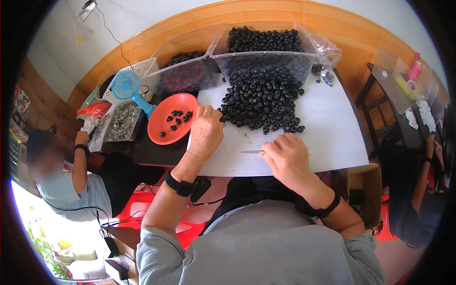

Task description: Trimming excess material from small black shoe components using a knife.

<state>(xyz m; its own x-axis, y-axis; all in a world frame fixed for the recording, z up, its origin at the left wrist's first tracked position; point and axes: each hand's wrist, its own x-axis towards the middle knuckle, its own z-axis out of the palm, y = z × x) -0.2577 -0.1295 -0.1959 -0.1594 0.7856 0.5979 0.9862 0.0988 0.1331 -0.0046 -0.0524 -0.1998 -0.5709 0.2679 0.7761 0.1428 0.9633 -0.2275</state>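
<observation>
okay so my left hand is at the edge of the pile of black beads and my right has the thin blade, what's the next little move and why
Probably pinch one small black round bead off the near edge of the pile with the left hand and bring it toward the thin metal blade in the right hand. The left fingertips already touch that edge, and the blade lies idle on the white tabletop.

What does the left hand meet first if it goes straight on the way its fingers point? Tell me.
Probably the pile of small black round parts on the white table: the left hand has its fingers at the pile's near-left edge, pointing up-right; touching or not is unclear.
</observation>
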